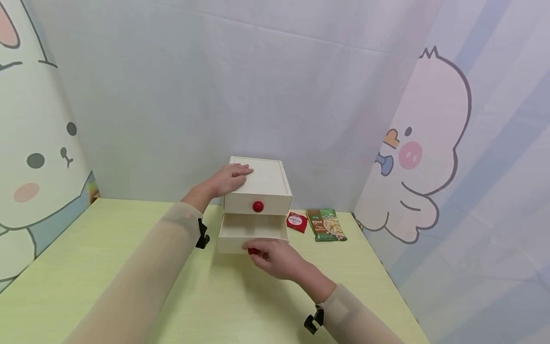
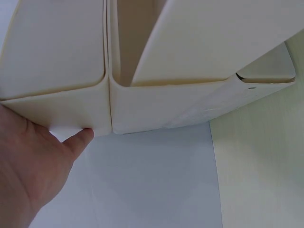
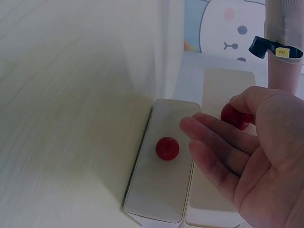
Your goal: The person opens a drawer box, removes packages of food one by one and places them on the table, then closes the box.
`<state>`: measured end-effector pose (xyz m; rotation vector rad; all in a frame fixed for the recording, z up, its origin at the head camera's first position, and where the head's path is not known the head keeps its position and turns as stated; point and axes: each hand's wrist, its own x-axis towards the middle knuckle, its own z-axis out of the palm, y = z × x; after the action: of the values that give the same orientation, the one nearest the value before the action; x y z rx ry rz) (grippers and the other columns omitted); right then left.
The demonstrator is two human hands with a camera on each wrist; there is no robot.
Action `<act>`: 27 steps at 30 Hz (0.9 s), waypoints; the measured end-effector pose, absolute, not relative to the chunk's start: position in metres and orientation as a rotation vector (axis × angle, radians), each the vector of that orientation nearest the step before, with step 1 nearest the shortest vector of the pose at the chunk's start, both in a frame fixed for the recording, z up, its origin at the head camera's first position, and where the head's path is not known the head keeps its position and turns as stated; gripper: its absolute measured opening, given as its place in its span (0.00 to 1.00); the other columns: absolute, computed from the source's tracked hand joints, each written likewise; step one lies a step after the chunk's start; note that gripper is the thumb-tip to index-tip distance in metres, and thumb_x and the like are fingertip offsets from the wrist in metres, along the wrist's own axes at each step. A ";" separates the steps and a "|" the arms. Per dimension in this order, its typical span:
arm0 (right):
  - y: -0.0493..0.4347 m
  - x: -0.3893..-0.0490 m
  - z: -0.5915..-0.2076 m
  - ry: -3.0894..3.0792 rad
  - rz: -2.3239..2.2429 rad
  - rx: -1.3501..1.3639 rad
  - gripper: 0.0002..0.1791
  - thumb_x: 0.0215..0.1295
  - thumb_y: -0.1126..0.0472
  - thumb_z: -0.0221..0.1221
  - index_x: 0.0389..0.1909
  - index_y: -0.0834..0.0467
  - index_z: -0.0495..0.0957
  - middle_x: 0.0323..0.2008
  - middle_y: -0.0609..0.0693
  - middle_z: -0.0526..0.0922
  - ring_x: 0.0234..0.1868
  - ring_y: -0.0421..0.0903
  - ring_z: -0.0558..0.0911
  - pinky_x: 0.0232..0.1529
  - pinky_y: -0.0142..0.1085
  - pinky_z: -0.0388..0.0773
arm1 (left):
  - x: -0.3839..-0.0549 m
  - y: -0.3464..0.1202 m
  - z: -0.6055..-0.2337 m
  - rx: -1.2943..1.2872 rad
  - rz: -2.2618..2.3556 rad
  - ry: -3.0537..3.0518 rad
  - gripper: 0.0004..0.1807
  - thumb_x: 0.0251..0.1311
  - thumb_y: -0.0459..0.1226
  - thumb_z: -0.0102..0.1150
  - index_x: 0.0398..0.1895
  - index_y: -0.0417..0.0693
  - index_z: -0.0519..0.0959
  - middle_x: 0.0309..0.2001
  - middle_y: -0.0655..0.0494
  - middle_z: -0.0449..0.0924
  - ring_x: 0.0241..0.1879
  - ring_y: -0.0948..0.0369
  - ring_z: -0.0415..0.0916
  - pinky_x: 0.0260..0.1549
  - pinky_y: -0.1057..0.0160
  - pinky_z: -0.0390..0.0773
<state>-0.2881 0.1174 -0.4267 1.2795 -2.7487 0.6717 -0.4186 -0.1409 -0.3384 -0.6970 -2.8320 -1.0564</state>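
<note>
A white cabinet of three stacked drawers [image 1: 262,177] stands at the table's back edge; the lowest drawer front [image 3: 152,185], hidden in the head view, shows in the right wrist view with its red knob. Its middle drawer [image 1: 229,245] is pulled out, and no contents show in the visible part. My right hand [image 1: 277,258] holds that drawer's red knob [image 3: 235,116], thumb against it, the other fingers lying below. My left hand [image 1: 227,180] rests on the cabinet's top left, fingers stretched across it, thumb [image 2: 81,140] along the side wall. The top drawer with its red knob [image 1: 258,206] is closed.
Right of the cabinet lie a small red packet [image 1: 297,221] and a green-brown food pouch [image 1: 327,224] on the pale yellow table [image 1: 185,296]. Cloth walls with cartoon figures enclose the back and sides.
</note>
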 end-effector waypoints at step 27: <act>0.109 -0.321 -0.426 -2.828 0.751 1.162 0.18 0.81 0.61 0.63 0.66 0.49 0.86 0.50 0.47 0.91 0.38 0.37 0.81 0.41 0.28 0.82 | -0.416 -0.141 -0.337 -0.690 -1.080 -2.841 0.32 0.84 0.45 0.35 0.86 0.51 0.67 0.89 0.48 0.55 0.91 0.44 0.40 0.88 0.35 0.40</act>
<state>-0.3210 0.1086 -0.4263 1.1622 -2.8277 0.7509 -0.4158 -0.1412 -0.3367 -0.6897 -2.8409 -1.0805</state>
